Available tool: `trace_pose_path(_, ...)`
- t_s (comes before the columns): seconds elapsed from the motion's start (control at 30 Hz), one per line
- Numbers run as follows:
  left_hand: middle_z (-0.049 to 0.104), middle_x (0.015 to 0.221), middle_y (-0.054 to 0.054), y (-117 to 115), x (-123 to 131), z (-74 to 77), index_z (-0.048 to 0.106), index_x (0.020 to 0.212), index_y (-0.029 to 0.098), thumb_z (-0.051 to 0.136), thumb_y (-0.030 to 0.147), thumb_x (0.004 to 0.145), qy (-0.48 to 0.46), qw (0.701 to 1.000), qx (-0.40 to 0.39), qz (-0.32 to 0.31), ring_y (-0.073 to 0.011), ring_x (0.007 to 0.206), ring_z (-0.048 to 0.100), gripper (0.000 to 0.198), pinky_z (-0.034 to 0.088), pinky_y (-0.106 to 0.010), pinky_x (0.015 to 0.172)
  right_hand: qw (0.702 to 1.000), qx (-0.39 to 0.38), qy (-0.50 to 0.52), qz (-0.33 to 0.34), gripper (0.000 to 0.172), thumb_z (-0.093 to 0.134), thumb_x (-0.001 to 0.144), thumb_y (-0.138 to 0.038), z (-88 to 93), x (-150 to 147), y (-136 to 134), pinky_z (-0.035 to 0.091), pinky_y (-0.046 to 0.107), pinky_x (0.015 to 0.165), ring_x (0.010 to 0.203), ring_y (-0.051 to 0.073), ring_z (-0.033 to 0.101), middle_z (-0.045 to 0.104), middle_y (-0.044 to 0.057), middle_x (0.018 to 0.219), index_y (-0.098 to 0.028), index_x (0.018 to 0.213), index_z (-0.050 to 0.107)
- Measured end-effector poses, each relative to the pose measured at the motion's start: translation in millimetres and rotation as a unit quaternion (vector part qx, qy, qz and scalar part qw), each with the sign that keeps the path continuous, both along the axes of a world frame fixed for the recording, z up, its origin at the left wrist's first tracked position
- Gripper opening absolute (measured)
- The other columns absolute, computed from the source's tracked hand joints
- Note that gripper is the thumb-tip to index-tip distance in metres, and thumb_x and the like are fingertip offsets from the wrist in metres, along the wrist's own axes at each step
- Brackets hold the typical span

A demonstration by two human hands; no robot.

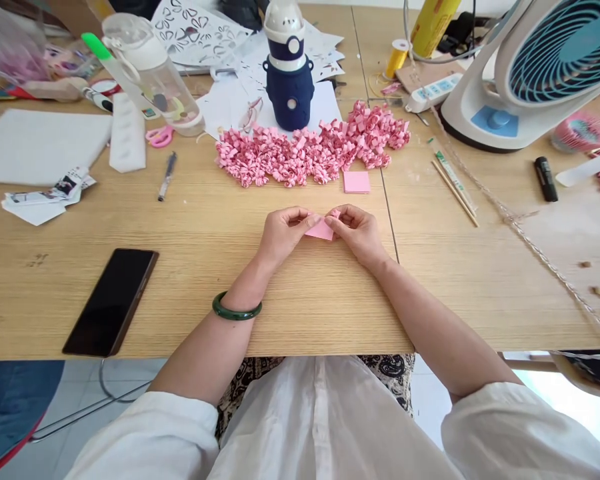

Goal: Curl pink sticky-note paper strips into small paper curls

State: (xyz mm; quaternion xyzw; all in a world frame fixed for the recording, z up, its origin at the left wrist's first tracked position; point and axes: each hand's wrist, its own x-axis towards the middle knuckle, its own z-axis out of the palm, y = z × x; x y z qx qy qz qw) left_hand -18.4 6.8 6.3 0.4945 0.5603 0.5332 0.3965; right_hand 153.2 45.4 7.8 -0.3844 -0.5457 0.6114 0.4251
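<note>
Between my hands is a small pink square of paper (321,230), pinched at its upper edge just above the table. My left hand (286,232) is closed on the left side of the sheet, thumb on top. The fingers of my right hand (356,232) pinch its right corner, where the paper looks curled or folded. Just beyond them lies a flat stack of pink paper squares (357,182). Behind that stretches a long heap of folded pink paper pieces (300,157).
A dark blue bottle (290,87) stands behind the heap. To the left are a phone (111,301), a pen (167,177), pink scissors (160,137) and a clear bottle (165,87). On the right are wooden sticks (455,192), a marker (545,179) and a fan (510,87).
</note>
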Motion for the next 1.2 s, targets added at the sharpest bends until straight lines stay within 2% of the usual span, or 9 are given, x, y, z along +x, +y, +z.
trace_pose_path(0.13,0.076,0.077,-0.002,4,1,-3.6,0.077,0.074,0.018,0.083,0.042,0.072,-0.028,1.0,-0.002,0.006,-0.0153,0.072,0.066,0.025,0.053,-0.028,0.072,1.0,-0.008,-0.001,-0.013,0.042,0.085,0.069,-0.055,-6.2,1,4,0.056,0.022,0.061,0.064,0.009,0.06,0.068,-0.002,0.074,-0.018,0.082,0.07)
trace_pose_path(0.37,0.077,0.078,-0.003,5,3,-1.9,0.077,0.076,0.014,0.081,0.043,0.068,-0.118,0.992,-0.041,-0.018,-0.0179,0.075,0.068,0.03,0.058,-0.03,0.068,1.0,-0.011,0.015,-0.015,0.046,0.09,0.062,-0.058,-8.1,3,6,0.058,0.023,0.061,0.063,0.01,0.064,0.071,0.0,0.073,-0.018,0.079,0.075)
trace_pose_path(0.53,0.079,0.088,-0.006,3,4,-0.3,0.079,0.083,0.014,0.082,0.044,0.069,-0.147,0.988,-0.052,-0.023,-0.0206,0.082,0.071,0.034,0.061,-0.032,0.071,0.998,-0.035,0.054,-0.001,0.048,0.081,0.075,-0.062,-4.3,8,8,0.061,0.025,0.066,0.073,0.013,0.069,0.074,0.002,0.088,-0.023,0.102,0.077)
trace_pose_path(0.63,0.08,0.088,-0.005,3,4,-2.0,0.08,0.086,0.014,0.08,0.044,0.071,-0.135,0.989,-0.055,-0.02,-0.0211,0.082,0.072,0.033,0.061,-0.033,0.072,0.996,-0.044,0.071,0.004,0.051,0.077,0.077,-0.066,-3.2,10,8,0.061,0.027,0.066,0.072,0.013,0.069,0.073,0.002,0.087,-0.023,0.103,0.075)
trace_pose_path(0.8,0.081,0.091,-0.005,1,4,-2.8,0.081,0.087,0.016,0.075,0.041,0.078,-0.044,0.999,-0.022,-0.005,-0.0206,0.086,0.073,0.027,0.056,-0.031,0.079,0.999,-0.026,0.017,0.022,0.049,0.086,0.072,-0.055,-2.0,10,4,0.058,0.027,0.074,0.077,0.013,0.067,0.073,0.001,0.091,-0.023,0.107,0.072)
trace_pose_path(0.87,0.081,0.09,-0.005,-1,5,-2.3,0.081,0.086,0.015,0.072,0.04,0.082,-0.006,1.0,-0.011,-0.012,-0.0204,0.086,0.072,0.026,0.054,-0.031,0.08,0.999,-0.011,0.002,0.033,0.046,0.088,0.07,-0.052,-1.9,10,3,0.056,0.027,0.077,0.081,0.013,0.066,0.071,0.001,0.091,-0.022,0.101,0.071)
trace_pose_path(1.0,0.08,0.085,-0.005,-6,8,-1.2,0.08,0.084,0.016,0.069,0.04,0.086,0.028,0.999,-0.011,-0.025,-0.0187,0.079,0.07,0.027,0.052,-0.029,0.075,0.998,0.025,-0.038,0.045,0.033,0.087,0.074,-0.046,-1.3,11,3,0.048,0.025,0.07,0.075,0.011,0.058,0.067,0.0,0.083,-0.02,0.087,0.072)
trace_pose_path(1.2,0.081,0.085,-0.004,-9,10,3.9,0.078,0.082,0.018,0.07,0.037,0.085,0.023,0.999,-0.02,-0.029,-0.0169,0.076,0.072,0.021,0.053,-0.026,0.07,0.996,0.038,-0.073,0.02,0.022,0.082,0.078,-0.038,1.0,7,-1,0.043,0.026,0.066,0.071,0.011,0.053,0.064,0.0,0.079,-0.019,0.081,0.07)
